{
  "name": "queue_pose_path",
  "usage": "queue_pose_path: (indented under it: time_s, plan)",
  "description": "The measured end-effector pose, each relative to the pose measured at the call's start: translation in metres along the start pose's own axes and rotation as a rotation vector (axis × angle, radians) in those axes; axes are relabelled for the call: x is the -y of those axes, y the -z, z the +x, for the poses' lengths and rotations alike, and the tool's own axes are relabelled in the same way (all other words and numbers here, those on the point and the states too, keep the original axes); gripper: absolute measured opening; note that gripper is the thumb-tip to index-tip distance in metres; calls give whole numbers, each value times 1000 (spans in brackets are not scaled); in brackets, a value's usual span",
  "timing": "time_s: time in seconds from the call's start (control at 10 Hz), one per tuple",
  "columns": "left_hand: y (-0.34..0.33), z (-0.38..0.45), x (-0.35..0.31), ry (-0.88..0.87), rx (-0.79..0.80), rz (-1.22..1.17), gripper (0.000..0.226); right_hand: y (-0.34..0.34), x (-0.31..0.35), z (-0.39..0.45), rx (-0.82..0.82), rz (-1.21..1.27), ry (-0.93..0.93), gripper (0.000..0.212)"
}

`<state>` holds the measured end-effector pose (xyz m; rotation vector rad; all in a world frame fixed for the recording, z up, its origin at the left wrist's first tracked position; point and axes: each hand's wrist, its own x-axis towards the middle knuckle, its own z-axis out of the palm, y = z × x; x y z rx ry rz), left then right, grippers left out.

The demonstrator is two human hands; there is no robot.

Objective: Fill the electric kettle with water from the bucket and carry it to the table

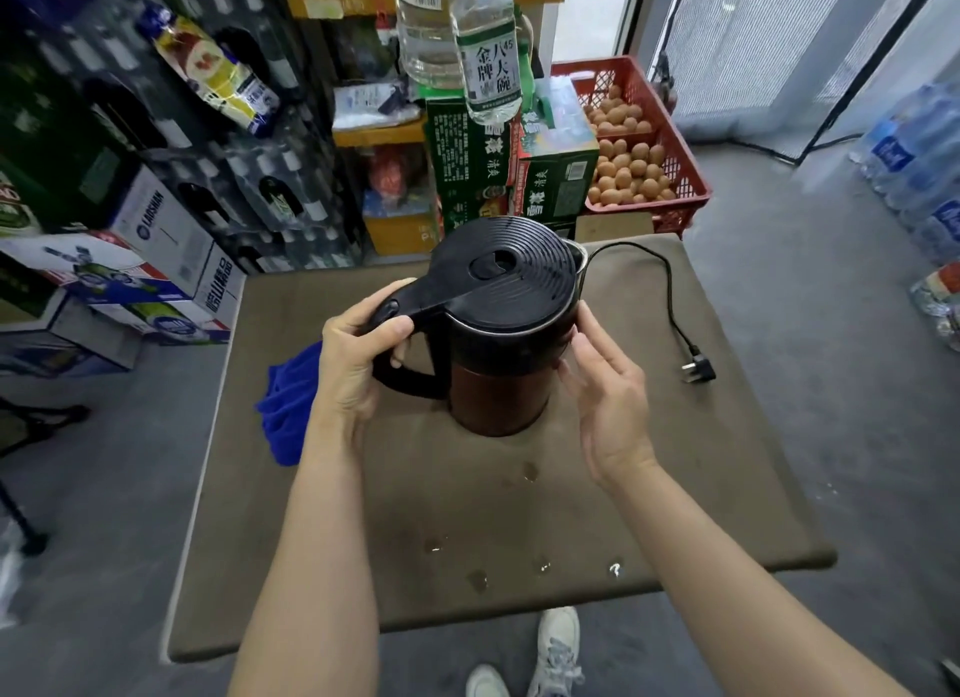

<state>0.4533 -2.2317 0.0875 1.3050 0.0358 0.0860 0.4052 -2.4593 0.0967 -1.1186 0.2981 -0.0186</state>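
The electric kettle (501,333), dark brown with a black ribbed lid that is closed, stands upright over the middle of the brown table (675,488). My left hand (358,353) is wrapped around its black handle, thumb on top. My right hand (608,390) rests fingers-spread against the kettle's right side. Whether the kettle's base touches the table is hidden from this angle. A black power cord and plug (698,371) lie on the table to the right. No bucket is in view.
A blue cloth (288,400) hangs over the table's left edge. Water drops (540,566) dot the near part of the table. Behind the table are drink cartons (550,171), hanging bottles (485,52) and a red crate of eggs (644,156). Boxes crowd the left floor.
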Motion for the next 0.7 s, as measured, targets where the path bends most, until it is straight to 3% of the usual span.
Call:
queue_pose_path:
  time_s: [0.3, 0.5, 0.6, 0.7]
  plan:
    - [16, 37, 7, -11, 59, -24, 56, -11, -25, -2, -16, 12, 97, 56]
    - [24, 33, 3, 34, 122, 2, 60, -8, -40, -4, -17, -273, 183, 64]
    - [24, 29, -6, 74, 104, 61, 48, -5, -34, -2, -13, -396, 160, 59]
    - [25, 6, -4, 99, -1, 184, 55, -4, -11, 2, -29, -550, 142, 54]
